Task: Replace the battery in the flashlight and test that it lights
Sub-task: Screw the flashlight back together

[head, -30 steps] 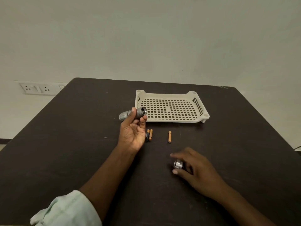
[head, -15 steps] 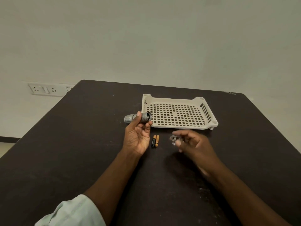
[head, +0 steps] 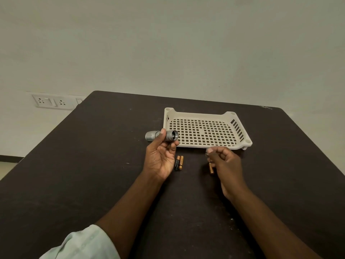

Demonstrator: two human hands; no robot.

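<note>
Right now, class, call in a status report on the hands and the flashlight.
Left hand holds flashlight, open end toward tray. Right hand pinches small metal part. Two batteries lie between hands, nothing blocking.

left hand [head: 160,157] gripping flashlight [head: 162,136], batteries [head: 178,162] beside

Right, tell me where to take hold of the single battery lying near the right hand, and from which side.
Pinch the single battery across its middle, coming straight down from above. It lies flat on the table, long axis roughly toward the tray, so its rounded sides face left and right. The right hand covers its far end, and already seems to hold a small part, so that may need setting down first.
</note>
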